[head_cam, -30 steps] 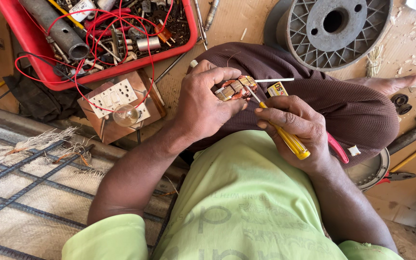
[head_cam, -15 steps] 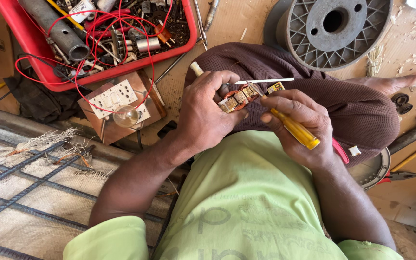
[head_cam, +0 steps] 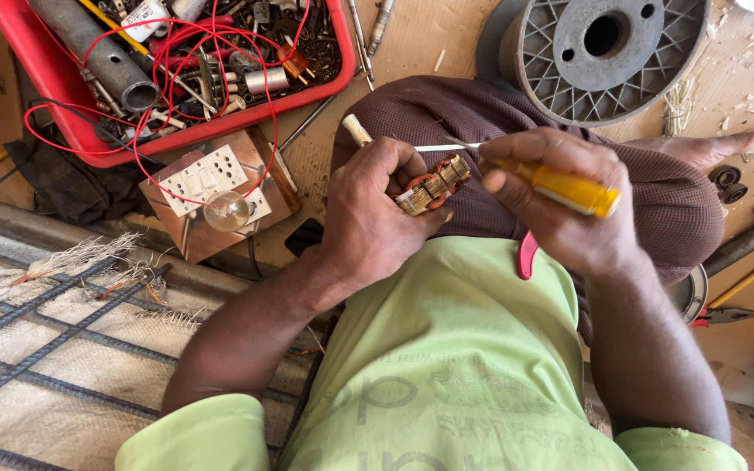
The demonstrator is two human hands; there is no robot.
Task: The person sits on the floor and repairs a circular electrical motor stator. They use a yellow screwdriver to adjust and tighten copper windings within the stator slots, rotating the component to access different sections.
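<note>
**Screwdriver tip at a small brass part, held over the lap**

Head view: the left hand (head_cam: pixel 368 222) is clamped on one small brass-and-brown electrical part (head_cam: pixel 434 185), held above the knee. The right hand (head_cam: pixel 560 205) is wrapped round one yellow-handled screwdriver (head_cam: pixel 560 185), its thin shaft lying across the part. In my judgement the tip could skid off and jab the left fingers (head_cam: pixel 394 166), since the part is only pinched. Far left sit one red tray (head_cam: pixel 54 83), one switch board (head_cam: pixel 207 187) with one bulb (head_cam: pixel 226 210); far right, one grey spool (head_cam: pixel 608 52).

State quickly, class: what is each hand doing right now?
Left hand: closed around a small brass-coloured electrical part.
Right hand: closed on a yellow-handled screwdriver, its tip at that part.
</note>
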